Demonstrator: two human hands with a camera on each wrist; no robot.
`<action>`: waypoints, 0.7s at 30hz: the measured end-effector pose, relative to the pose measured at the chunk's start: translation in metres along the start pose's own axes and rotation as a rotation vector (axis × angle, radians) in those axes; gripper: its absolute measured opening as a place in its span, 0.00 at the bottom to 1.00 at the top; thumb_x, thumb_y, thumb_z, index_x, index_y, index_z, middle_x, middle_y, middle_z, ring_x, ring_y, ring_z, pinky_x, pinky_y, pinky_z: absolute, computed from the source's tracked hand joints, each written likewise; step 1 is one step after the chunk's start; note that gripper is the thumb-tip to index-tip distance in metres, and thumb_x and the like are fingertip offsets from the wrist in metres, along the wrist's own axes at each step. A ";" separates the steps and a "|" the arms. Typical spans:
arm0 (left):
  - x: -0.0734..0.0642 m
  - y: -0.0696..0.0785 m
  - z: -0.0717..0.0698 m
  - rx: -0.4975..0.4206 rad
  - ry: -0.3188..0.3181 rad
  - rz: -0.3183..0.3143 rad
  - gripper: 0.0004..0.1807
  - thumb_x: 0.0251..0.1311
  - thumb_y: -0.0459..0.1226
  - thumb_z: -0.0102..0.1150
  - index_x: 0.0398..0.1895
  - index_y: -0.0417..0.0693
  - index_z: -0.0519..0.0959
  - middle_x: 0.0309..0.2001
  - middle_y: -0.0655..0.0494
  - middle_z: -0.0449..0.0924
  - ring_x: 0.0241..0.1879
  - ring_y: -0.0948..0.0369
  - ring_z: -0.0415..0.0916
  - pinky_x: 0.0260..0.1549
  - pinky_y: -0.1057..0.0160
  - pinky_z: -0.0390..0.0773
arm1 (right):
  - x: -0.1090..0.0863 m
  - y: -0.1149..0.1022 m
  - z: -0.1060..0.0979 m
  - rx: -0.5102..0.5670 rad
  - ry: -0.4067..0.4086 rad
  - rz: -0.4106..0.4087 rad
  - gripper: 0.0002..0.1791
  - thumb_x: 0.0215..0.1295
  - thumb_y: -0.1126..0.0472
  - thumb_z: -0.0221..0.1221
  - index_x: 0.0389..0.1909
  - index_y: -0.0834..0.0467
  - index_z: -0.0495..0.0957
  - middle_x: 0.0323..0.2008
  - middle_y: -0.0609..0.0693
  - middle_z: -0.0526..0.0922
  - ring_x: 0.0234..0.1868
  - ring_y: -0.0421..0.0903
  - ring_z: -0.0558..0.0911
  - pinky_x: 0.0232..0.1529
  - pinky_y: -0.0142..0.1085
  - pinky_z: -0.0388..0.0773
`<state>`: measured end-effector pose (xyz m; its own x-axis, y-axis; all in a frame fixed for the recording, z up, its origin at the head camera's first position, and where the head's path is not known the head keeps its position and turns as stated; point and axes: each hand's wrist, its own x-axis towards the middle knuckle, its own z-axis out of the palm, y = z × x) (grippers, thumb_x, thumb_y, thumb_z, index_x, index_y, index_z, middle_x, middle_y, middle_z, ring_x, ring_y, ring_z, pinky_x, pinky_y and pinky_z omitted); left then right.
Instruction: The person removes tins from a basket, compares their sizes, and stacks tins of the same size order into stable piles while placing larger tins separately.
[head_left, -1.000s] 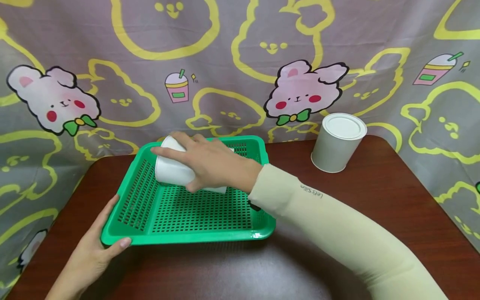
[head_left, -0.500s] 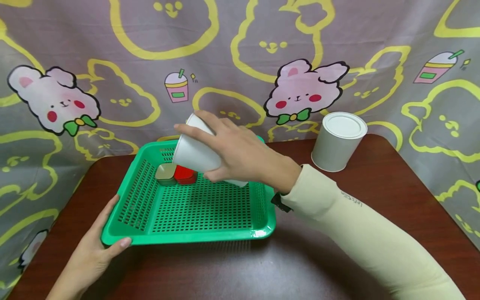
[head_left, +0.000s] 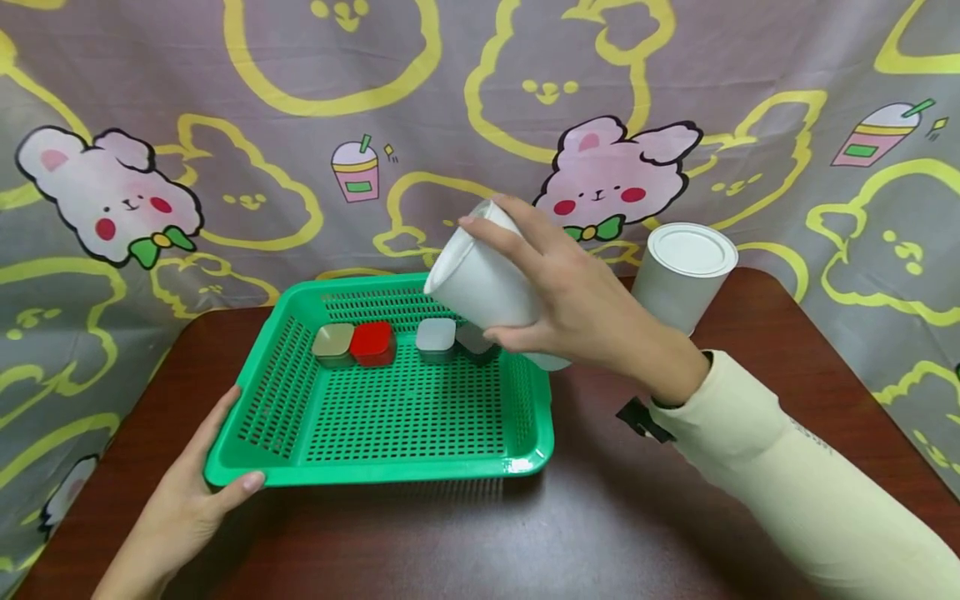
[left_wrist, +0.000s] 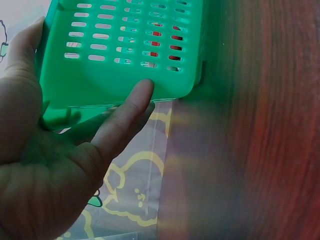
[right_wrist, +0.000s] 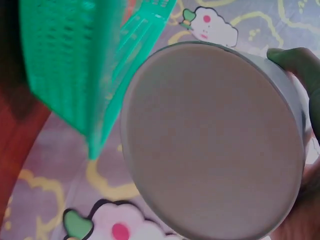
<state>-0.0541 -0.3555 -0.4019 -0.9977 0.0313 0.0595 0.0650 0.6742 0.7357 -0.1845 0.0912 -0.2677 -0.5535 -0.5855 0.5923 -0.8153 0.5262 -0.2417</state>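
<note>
My left hand (head_left: pixel 183 496) grips the near left corner of a green plastic basket (head_left: pixel 375 476), thumb over the rim and fingers along the outside. In my right hand (head_left: pixel 588 304) is a white can (head_left: pixel 487 283), held tilted above the basket's right side with its mouth towards the left. Its round base (right_wrist: pixel 215 140) fills much of the right wrist view. Inside the basket, along the back, lie small square containers: a beige one (head_left: pixel 333 342) against a red one (head_left: pixel 373 340), then a whitish one (head_left: pixel 436 336) and a dark one (head_left: pixel 480 350) partly hidden by the can.
A second white can (head_left: pixel 686 271), lidded and upright, stands at the back right of the brown table (head_left: pixel 585 500), partly behind my right hand. A patterned cloth (head_left: pixel 450 100) hangs behind and beside the table.
My right hand has lifted the white can from low in the basket up and to the right, uncovering the square containers. The left hand and the basket have stayed in place.
</note>
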 end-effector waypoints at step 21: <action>0.000 0.005 0.000 -0.006 -0.002 -0.013 0.58 0.67 0.31 0.68 0.87 0.65 0.39 0.71 0.46 0.66 0.52 0.89 0.67 0.45 0.86 0.66 | -0.120 0.037 -0.029 -0.119 0.252 0.290 0.58 0.47 0.54 0.82 0.76 0.54 0.59 0.78 0.65 0.58 0.74 0.67 0.63 0.49 0.75 0.76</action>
<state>-0.0534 -0.3523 -0.3983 -0.9985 0.0242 0.0490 0.0525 0.6702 0.7403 -0.1433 0.1991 -0.3251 -0.6866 -0.2408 0.6860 -0.5982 0.7234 -0.3447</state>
